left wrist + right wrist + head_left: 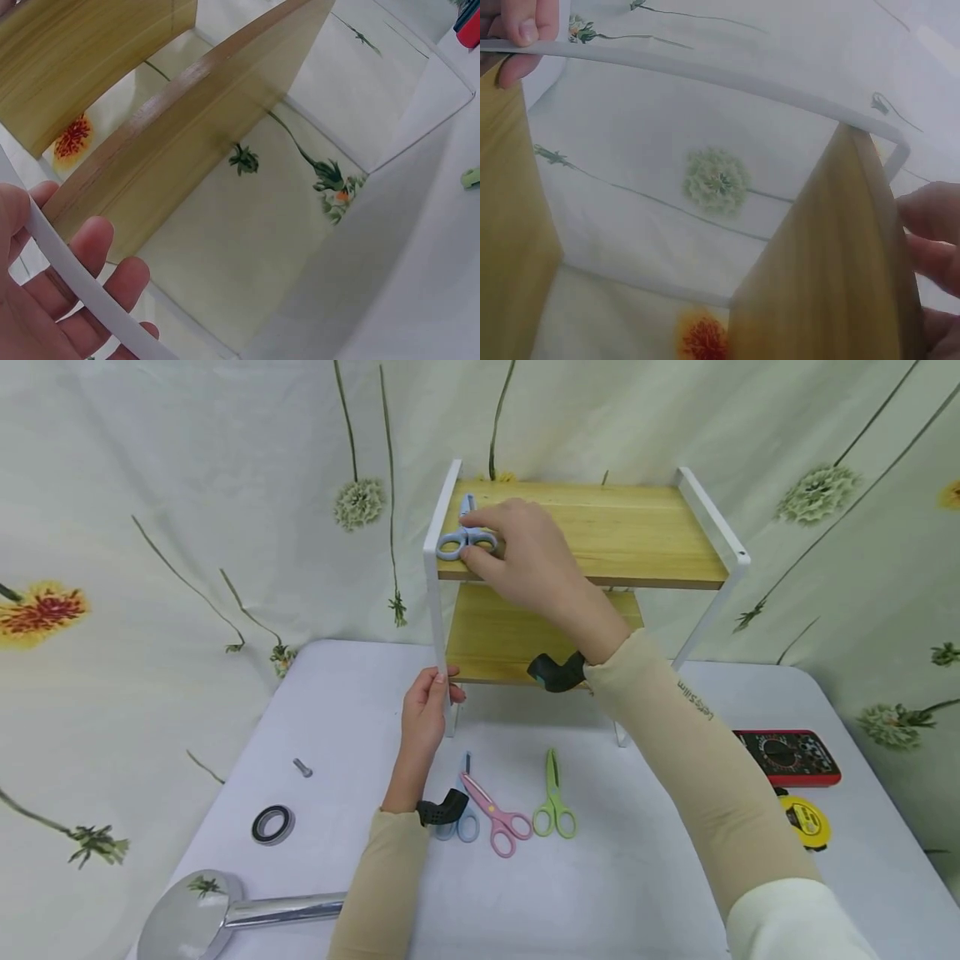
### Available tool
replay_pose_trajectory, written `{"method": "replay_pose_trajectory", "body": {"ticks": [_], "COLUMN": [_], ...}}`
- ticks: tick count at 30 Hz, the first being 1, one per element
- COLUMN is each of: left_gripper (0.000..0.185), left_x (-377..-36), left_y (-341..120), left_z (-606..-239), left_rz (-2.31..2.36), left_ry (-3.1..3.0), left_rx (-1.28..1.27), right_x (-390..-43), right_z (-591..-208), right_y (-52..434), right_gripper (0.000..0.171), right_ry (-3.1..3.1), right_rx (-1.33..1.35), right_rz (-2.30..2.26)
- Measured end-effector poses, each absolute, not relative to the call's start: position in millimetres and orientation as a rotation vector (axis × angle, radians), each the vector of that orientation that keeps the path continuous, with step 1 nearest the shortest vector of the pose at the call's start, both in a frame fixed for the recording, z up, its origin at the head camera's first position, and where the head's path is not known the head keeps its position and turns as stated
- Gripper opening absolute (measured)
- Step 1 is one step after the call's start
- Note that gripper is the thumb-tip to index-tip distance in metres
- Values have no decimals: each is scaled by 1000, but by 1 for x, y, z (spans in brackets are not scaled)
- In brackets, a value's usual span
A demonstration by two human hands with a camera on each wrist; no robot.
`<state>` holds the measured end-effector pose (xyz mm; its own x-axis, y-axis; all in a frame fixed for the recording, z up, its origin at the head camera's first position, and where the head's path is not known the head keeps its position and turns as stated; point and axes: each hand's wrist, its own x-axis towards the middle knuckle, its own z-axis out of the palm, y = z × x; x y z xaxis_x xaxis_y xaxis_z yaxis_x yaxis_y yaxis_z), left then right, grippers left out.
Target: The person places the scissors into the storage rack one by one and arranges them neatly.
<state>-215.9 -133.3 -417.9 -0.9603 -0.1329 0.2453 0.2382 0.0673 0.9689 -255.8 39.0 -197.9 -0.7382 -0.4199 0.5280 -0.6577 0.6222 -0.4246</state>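
A two-tier shelf with wooden boards (622, 531) and a white metal frame (714, 522) stands at the back of the table. Blue-handled scissors (451, 547) lie at the left end of its upper board, blades pointing back. My right hand (528, 552) pinches them near the right handle ring between thumb and fingers. Lower down, my left hand (424, 714) holds the front left leg; in the left wrist view its fingers (126, 281) curl round the white bar (79, 277). In the right wrist view the board's edge hides the scissors, and only some right fingers (937, 251) show.
Pink scissors (491, 810), green scissors (553, 802) and partly hidden blue scissors (468, 827) lie before the shelf. At left are a bolt (302, 767), black tape (272, 824) and a metal ladle (187, 918); at right, a multimeter (795, 756) and yellow tape measure (806, 821).
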Motion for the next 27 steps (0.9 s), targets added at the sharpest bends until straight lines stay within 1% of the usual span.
{"method": "replay_pose_trajectory", "body": {"ticks": [4,7,9,15,19,23,27], "left_gripper": [30,30,30,29,29,29,30], "left_x": [-215,-214,-214,-216,-216,-217,-218], "left_y": [-133,-133,-133,-134,-134,-132,-131], "left_z": [-418,-417,-416,-415,-416,-418,-419], "left_rz": [-1986,-1987,-1988,-1939,-1943,-1963,-1963], "left_ry": [-2075,-2073,-2073,-2089,-2086,-2077,-2061], "left_rx": [-98,-86,-86,-87,-92,-101,-110], "right_x": [-234,-210,-196,-168,-150,-137,-132], "right_z": [-224,-258,-285,-373,-418,-448,-462], "right_y": [51,67,81,120,136,144,144], "right_gripper": [25,19,19,22,24,29,38], "right_ry": [-2062,-1841,-1832,-2227,-2480,-2692,-2917], "right_rx": [975,1061,1081,1036,945,814,631], "right_rz": [993,975,946,964,1010,1073,1042]}}
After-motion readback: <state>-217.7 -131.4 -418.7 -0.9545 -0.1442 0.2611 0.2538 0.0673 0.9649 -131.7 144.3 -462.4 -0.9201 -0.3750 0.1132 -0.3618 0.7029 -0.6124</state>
